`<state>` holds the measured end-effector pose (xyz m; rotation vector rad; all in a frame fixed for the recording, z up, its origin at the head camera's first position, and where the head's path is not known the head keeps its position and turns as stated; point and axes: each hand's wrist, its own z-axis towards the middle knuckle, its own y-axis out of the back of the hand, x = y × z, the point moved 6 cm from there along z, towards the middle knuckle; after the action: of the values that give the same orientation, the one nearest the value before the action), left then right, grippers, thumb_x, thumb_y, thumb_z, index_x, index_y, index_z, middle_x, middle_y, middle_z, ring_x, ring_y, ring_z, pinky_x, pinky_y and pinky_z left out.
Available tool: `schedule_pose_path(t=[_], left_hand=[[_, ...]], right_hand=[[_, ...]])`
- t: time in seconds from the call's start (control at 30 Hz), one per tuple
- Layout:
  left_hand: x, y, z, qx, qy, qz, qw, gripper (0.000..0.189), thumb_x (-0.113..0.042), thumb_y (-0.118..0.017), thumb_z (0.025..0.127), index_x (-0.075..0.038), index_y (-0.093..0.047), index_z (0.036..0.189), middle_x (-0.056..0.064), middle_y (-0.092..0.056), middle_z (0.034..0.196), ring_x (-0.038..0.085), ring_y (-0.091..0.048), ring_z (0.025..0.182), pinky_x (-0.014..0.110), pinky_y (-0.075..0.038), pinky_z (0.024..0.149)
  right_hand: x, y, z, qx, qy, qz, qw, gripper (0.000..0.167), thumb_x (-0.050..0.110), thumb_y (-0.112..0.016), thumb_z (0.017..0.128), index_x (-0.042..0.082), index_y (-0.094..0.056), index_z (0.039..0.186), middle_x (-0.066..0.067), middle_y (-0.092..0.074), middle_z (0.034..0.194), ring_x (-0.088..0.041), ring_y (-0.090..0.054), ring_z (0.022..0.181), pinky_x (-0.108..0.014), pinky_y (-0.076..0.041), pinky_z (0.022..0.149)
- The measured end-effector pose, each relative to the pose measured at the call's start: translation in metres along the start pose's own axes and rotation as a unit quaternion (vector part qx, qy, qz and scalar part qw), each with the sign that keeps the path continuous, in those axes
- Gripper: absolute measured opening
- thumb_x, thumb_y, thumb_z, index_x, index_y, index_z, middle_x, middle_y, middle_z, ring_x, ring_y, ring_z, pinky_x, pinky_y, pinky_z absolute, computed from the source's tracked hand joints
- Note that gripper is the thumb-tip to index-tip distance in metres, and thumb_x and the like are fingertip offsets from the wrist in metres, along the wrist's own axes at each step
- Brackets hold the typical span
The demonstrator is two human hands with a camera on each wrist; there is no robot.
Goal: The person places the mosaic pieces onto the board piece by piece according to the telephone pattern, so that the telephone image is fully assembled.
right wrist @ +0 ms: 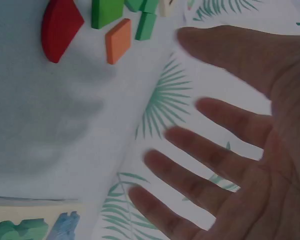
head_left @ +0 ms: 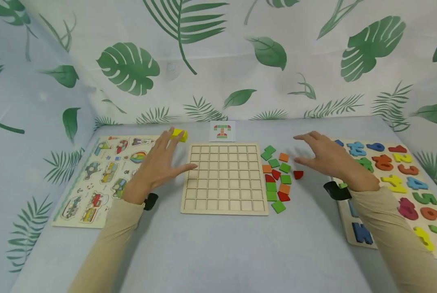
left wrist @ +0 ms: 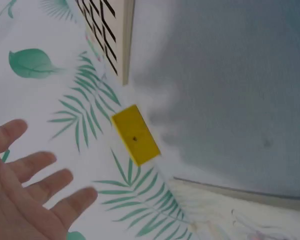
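Observation:
My left hand (head_left: pixel 158 166) hovers between a picture puzzle board (head_left: pixel 73 183) and a wooden grid board (head_left: pixel 223 179), its fingers spread and holding nothing. Just beyond its fingertips lies a yellow block (head_left: pixel 182 135), seen whole in the left wrist view. On the right, my right hand (head_left: pixel 326 156) is held in the air with fingers apart and nothing in it. Between it and the grid board lie several loose pieces: green squares (head_left: pixel 286 179), orange squares (head_left: pixel 284 157) and red quarter-round pieces (head_left: pixel 298 174). The grid's cells hold no pieces.
Behind the grid board a small card (head_left: pixel 222 131) shows a pattern of green, red and orange shapes. A number and letter puzzle board (head_left: pixel 361 240) lies at the right, partly under the right forearm. A leaf-print cloth (head_left: pixel 218 61) hangs along the back of the table.

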<state>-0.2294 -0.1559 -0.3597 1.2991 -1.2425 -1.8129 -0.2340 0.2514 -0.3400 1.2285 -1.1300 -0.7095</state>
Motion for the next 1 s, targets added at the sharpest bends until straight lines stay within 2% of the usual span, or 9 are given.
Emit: schedule_pose_path(t=[0.1,0.27,0.43,0.67,1.0], left_hand=[[-0.007,-0.005,-0.004,0.024,-0.003,-0.031,0.9992,0.101,-0.064,-0.072,0.090,-0.015,-0.028,0.166,0.015,-0.016,0.174,0.036,-0.017,0.159,0.064,-0.033,0.117],[-0.014,-0.020,-0.009,0.068,0.010,-0.057,0.9960,0.105,-0.062,-0.077,0.087,-0.016,-0.027,0.167,0.013,-0.017,0.174,0.036,-0.020,0.159,0.065,-0.033,0.117],[-0.013,-0.031,-0.011,0.089,0.014,-0.051,0.9946,0.108,-0.060,-0.082,0.084,-0.014,-0.029,0.167,0.014,-0.015,0.174,0.037,-0.018,0.159,0.064,-0.034,0.117],[-0.015,-0.044,-0.010,0.108,-0.013,-0.026,0.9938,0.111,-0.060,-0.082,0.083,-0.006,-0.031,0.165,0.020,-0.016,0.173,0.040,-0.017,0.159,0.058,-0.030,0.121],[-0.011,-0.052,-0.011,0.135,0.007,-0.026,0.9905,0.108,-0.063,-0.077,0.087,-0.008,-0.028,0.166,0.019,-0.010,0.174,0.037,-0.013,0.160,0.056,-0.026,0.124]], right_hand=[[0.001,-0.001,-0.001,0.033,0.008,0.016,0.9993,0.056,0.018,-0.078,0.095,-0.008,-0.057,0.140,-0.032,-0.056,0.135,-0.049,-0.058,0.119,-0.065,-0.052,0.092],[0.004,-0.009,0.000,0.068,0.032,0.039,0.9964,0.043,0.007,-0.079,0.091,-0.010,-0.066,0.128,-0.025,-0.066,0.122,-0.041,-0.064,0.109,-0.054,-0.058,0.085],[0.003,-0.015,0.002,0.093,0.043,0.047,0.9936,0.039,0.002,-0.080,0.088,-0.010,-0.069,0.123,-0.020,-0.068,0.112,-0.040,-0.066,0.104,-0.051,-0.060,0.080],[-0.002,-0.021,0.002,0.124,0.033,0.054,0.9902,0.037,-0.001,-0.082,0.084,-0.010,-0.070,0.118,-0.016,-0.068,0.107,-0.037,-0.067,0.100,-0.050,-0.060,0.081],[-0.004,-0.024,0.006,0.145,0.034,0.048,0.9876,0.033,0.000,-0.085,0.083,-0.009,-0.070,0.111,-0.014,-0.067,0.105,-0.032,-0.066,0.096,-0.051,-0.058,0.084]])
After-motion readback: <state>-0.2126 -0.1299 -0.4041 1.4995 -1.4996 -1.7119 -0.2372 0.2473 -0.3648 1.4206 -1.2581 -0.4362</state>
